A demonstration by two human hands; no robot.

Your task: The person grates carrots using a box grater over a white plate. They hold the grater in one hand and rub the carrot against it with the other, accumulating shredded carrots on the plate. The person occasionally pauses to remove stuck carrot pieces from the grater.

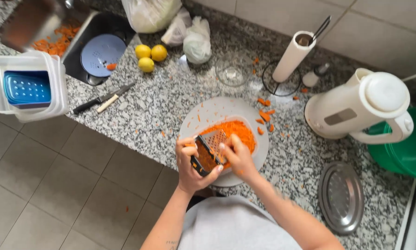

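Speckled granite table (147,106) is carrying a round board (208,111) heaped with grated carrot (238,132). Left hand (189,169) is gripping the grater (208,150), right hand (238,159) fingers clenching something against it, likely mid-grating.

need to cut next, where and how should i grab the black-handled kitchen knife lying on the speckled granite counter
Grip the black-handled kitchen knife by its black handle, the lower-left end that points toward the counter edge. Come from the floor side, fingers over the top. It lies flat with the blade running up-right toward the three yellow lemons, so that end stays clear of the hand.
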